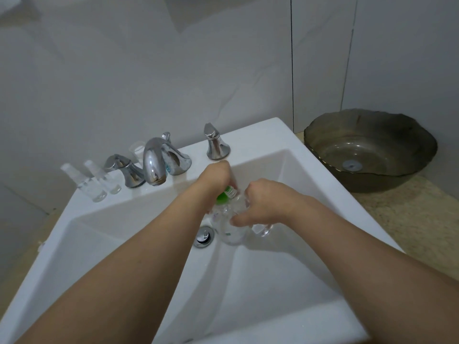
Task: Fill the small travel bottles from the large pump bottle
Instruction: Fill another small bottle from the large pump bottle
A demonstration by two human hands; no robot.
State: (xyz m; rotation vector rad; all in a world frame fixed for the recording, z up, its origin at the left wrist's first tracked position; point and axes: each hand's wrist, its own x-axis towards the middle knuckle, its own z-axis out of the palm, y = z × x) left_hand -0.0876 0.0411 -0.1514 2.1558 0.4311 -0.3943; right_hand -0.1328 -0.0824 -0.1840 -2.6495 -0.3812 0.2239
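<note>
Over the basin of the white sink [250, 135], my left hand [214, 180] grips the top of the large clear pump bottle [229, 228], whose green label [224, 196] shows just below my fingers. My right hand [263, 203] holds a small clear travel bottle [262, 229] against the big bottle's side; its mouth is hidden by my fingers. Two more small clear spray bottles [93, 184] stand capped on the sink ledge at the left. A loose clear cap [137, 150] sits behind the faucet.
A chrome faucet [155, 165] with two handles [125, 170] [216, 145] lines the back of the sink. The drain plug [205, 235] lies beside the big bottle. A dark glass bowl [370, 155] stands on the speckled counter [409, 219] at right. Grey wall behind.
</note>
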